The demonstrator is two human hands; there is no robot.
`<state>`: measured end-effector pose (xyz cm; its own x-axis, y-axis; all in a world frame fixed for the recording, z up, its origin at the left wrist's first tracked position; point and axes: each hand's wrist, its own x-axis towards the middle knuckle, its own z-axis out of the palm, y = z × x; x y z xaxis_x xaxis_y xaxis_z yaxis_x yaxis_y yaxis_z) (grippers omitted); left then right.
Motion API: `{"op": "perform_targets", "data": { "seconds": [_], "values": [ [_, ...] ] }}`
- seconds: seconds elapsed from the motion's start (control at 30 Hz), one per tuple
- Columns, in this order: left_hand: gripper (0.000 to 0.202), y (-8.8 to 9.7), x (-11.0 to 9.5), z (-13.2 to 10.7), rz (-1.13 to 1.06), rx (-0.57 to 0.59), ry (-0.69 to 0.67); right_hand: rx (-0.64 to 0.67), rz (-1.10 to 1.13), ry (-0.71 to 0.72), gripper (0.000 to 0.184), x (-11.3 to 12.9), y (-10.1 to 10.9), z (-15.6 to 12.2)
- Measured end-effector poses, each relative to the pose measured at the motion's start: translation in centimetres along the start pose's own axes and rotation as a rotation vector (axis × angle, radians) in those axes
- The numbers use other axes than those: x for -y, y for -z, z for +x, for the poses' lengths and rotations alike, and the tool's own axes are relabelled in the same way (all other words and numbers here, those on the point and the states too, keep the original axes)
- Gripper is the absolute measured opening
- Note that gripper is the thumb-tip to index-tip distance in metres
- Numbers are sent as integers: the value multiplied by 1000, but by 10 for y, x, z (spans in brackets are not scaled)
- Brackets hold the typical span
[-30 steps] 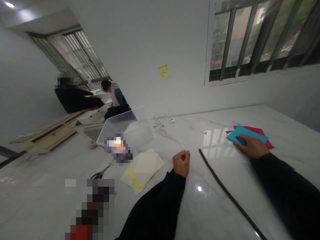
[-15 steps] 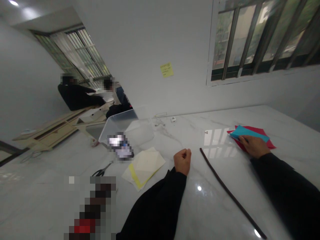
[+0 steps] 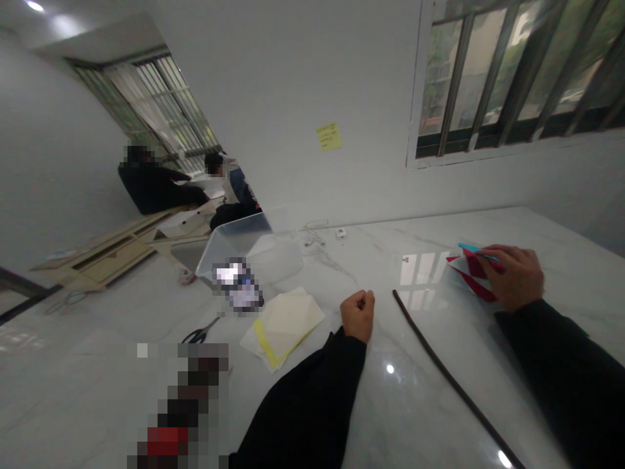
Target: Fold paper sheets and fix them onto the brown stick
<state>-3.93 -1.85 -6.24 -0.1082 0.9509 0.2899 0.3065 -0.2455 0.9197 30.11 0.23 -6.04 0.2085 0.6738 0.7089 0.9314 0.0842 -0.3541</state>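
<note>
My right hand (image 3: 518, 279) grips red and blue sheets of paper (image 3: 476, 270) at the right, fingers and thumb closed on them. The sheets are lifted and bent, showing red and white faces with a thin blue edge on top; the palm hides part of them. My left hand (image 3: 358, 317) rests on the table as a closed fist, with nothing seen in it. Between my hands lies a long, thin, dark brown stick (image 3: 449, 374), slightly curved. Just left of the fist is a small pile of cream and yellow paper sheets (image 3: 288, 322).
Left on the white marbled table (image 3: 371, 417) are black scissors (image 3: 198, 335), a blurred-out phone-like object (image 3: 239, 284) and a clear plastic bin (image 3: 254, 251). A small white block (image 3: 340, 232) sits by the wall, below a yellow sticky note (image 3: 329, 136). Two people sit in the far room.
My right hand has raised and tilted the coloured sheets, which lay flat with blue on top; red now faces up. The left fist has stayed put. The view has shifted slightly.
</note>
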Motion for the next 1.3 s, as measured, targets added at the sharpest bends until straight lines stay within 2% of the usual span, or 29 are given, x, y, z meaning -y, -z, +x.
{"op": "perform_targets", "data": {
  "seconds": [0.07,0.1,0.17,0.23,0.3,0.4,0.5,0.6,0.73,0.87,1.07,1.3],
  "values": [
    [46,0,0,0,-34,17,-8,-240,97,91,12,20,7,0],
    [46,-1,0,0,-50,30,-11,-304,167,97,9,32,9,-2],
    [44,-2,0,0,-72,52,-19,-314,324,28,13,58,12,-9],
    [41,-3,0,-1,-93,74,-27,-315,508,-108,18,82,10,-19],
    [35,-4,-1,-2,-128,110,-25,-230,642,-340,25,100,5,-29],
    [21,-5,-3,-2,-213,138,11,-73,900,-613,32,114,-6,-42],
    [38,-6,-2,-1,-334,182,98,166,1126,-828,39,118,-16,-53],
    [53,-9,2,1,-526,299,249,364,1195,-934,40,119,-24,-60],
    [66,-13,6,1,-724,440,344,472,1136,-884,37,118,-28,-64],
    [73,-12,4,-2,-805,485,378,456,1099,-805,41,117,-29,-65],
    [69,-12,2,-1,-878,447,410,474,1015,-657,42,118,-30,-70],
    [60,-16,11,-2,-762,382,421,556,1121,-554,42,130,-21,-67]
  ]
}}
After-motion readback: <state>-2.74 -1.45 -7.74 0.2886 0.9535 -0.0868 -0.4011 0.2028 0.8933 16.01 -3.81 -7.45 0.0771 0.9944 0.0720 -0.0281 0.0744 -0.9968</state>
